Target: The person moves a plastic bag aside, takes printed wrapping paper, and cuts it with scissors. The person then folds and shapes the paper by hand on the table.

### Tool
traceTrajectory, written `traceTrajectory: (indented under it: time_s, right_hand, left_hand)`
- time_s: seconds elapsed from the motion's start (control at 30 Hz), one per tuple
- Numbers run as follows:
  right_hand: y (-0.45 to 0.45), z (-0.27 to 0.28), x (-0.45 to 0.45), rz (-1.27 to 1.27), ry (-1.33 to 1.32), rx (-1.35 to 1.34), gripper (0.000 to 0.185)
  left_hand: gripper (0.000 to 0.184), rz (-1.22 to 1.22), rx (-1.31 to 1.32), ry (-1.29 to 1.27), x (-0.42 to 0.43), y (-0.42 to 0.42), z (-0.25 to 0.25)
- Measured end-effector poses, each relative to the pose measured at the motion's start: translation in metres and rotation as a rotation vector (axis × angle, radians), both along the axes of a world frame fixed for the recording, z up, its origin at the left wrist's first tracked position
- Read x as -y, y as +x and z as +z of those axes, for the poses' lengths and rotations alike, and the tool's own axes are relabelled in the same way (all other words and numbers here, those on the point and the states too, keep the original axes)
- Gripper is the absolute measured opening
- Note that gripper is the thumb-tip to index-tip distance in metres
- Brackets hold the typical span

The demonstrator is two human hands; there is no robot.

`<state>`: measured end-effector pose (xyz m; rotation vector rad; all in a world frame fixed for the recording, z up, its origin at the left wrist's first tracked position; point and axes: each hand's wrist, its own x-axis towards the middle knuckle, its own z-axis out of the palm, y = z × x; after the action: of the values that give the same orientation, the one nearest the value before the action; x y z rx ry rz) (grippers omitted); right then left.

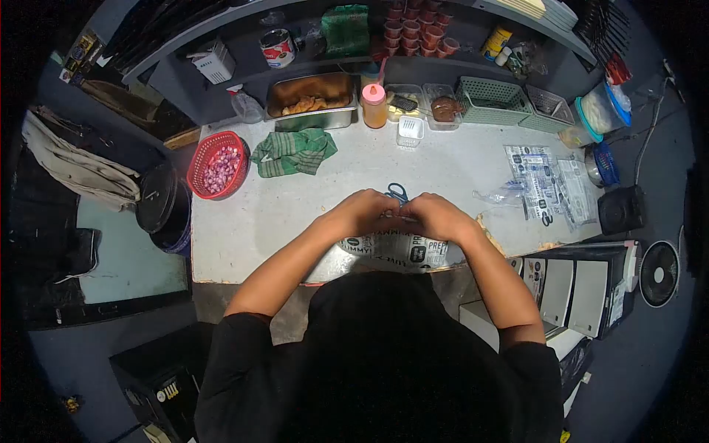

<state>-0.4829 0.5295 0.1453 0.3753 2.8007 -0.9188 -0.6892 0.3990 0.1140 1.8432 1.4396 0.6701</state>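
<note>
My left hand (363, 213) and my right hand (437, 215) meet over printed paper (402, 249) at the table's front edge. Both hands have their fingers bent inward around something small between them, which they mostly hide. Blue-handled scissors (397, 193) lie just beyond my fingertips. The paper, with black lettering, spreads below my hands toward my body.
On the white table (251, 229) are a red basket of chopped onions (221, 168), a green cloth (295, 152), a metal tray (314, 118), a pink-capped bottle (374, 111), a small white basket (410, 131), green baskets (493, 103) and printed plastic packs (533, 181). A shelf runs behind.
</note>
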Motion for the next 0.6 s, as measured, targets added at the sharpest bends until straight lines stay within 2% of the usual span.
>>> traceTrajectory:
  time_s: [0.07, 0.17, 0.23, 0.33, 0.37, 0.43, 0.53, 0.6]
  right_hand:
    - [0.000, -0.002, -0.002, 0.012, -0.028, 0.010, 0.025]
    - [0.009, -0.008, -0.011, 0.006, -0.023, -0.047, 0.024]
    - [0.012, -0.009, -0.014, 0.017, -0.041, -0.035, 0.024]
    - [0.000, 0.019, -0.002, -0.002, -0.144, 0.038, 0.022]
    - [0.000, 0.011, -0.003, -0.001, -0.144, 0.038, 0.022]
    - [0.000, -0.012, -0.005, 0.035, -0.231, -0.164, 0.016]
    - [0.000, 0.003, -0.001, 0.007, -0.264, -0.139, 0.012]
    - [0.004, -0.006, 0.000, 0.004, -0.289, -0.186, 0.012]
  left_hand:
    - [0.021, -0.008, -0.058, 0.076, -0.001, 0.000, -0.003]
    - [0.022, 0.000, -0.122, 0.059, 0.005, -0.010, -0.001]
    - [0.022, -0.003, -0.103, 0.076, 0.009, -0.014, 0.001]
    - [0.019, 0.013, -0.067, 0.090, 0.012, -0.004, 0.015]
    - [0.016, 0.029, -0.051, 0.093, 0.012, -0.002, 0.019]
    - [0.017, 0.011, -0.037, 0.112, 0.012, -0.007, 0.015]
    - [0.016, -0.027, -0.027, 0.132, 0.013, -0.017, 0.007]
    - [0.016, -0.044, -0.032, 0.129, 0.016, -0.023, 0.012]
